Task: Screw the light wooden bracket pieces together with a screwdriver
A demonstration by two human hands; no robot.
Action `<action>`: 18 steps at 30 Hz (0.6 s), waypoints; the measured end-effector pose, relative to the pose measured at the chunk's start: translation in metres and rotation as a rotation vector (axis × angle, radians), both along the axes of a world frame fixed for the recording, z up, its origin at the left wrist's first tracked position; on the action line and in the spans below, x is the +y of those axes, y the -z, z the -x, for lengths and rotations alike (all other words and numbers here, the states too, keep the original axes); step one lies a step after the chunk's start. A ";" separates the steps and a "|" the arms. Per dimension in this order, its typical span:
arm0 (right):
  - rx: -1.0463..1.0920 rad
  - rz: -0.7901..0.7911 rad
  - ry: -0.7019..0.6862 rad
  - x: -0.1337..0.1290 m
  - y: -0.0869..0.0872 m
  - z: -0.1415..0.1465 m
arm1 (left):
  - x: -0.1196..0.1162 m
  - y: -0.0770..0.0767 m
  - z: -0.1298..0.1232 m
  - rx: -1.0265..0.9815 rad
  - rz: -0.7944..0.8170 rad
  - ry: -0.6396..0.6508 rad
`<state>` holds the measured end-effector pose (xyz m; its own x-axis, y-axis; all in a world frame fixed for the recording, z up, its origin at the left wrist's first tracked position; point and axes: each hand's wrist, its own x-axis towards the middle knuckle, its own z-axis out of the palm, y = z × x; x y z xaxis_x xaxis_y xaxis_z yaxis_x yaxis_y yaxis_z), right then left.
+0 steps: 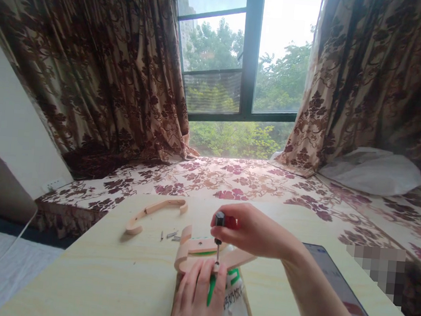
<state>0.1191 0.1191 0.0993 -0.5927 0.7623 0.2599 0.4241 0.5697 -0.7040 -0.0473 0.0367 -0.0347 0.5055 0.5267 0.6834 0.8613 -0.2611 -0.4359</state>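
My right hand (pixel 252 229) is closed around the black handle of a screwdriver (pixel 219 227). Its thin shaft points straight down, and the tip meets a hole in a pale wooden piece (pixel 188 264) with a curved end. Flat over the near edge of that wood lies my left hand (pixel 200 292), fingers stretched out and thumb apart. Under the hand and wood is a white and green printed package (pixel 236 303). Another wooden strip (pixel 202 246) with a hole lies just behind, and a further wooden bar (pixel 242 260) slants right, partly hidden by my right hand.
A separate curved wooden piece (pixel 158 210) lies on the pale table (pixel 86 265) at the back left. Several small metal screws (pixel 171 234) are beside it. A dark-screened tablet or laptop (pixel 342 297) sits under my right forearm. Beyond are a floral-covered ledge (pixel 238 180) and curtains.
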 end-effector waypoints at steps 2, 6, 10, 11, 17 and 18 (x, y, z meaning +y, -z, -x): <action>0.000 -0.001 0.005 -0.002 -0.002 0.000 | -0.002 0.003 0.002 0.008 -0.008 0.006; -0.027 0.001 0.002 -0.005 -0.002 0.001 | -0.003 0.009 0.000 -0.051 0.022 0.006; -0.056 -0.031 -0.008 -0.006 -0.002 0.004 | -0.004 0.015 -0.009 -0.225 0.049 -0.044; -0.061 -0.039 -0.010 -0.006 -0.001 0.004 | -0.004 0.017 -0.011 -0.244 0.051 -0.044; -0.073 -0.046 -0.010 -0.006 0.000 0.003 | 0.000 0.023 -0.016 -0.274 -0.016 -0.008; -0.074 -0.041 -0.011 -0.005 0.000 0.003 | 0.002 0.025 -0.017 -0.290 -0.033 0.001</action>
<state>0.1156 0.1136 0.0993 -0.6201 0.7450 0.2457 0.4675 0.6025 -0.6469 -0.0305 0.0384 -0.0594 0.2872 0.5011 0.8163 0.9508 -0.2521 -0.1798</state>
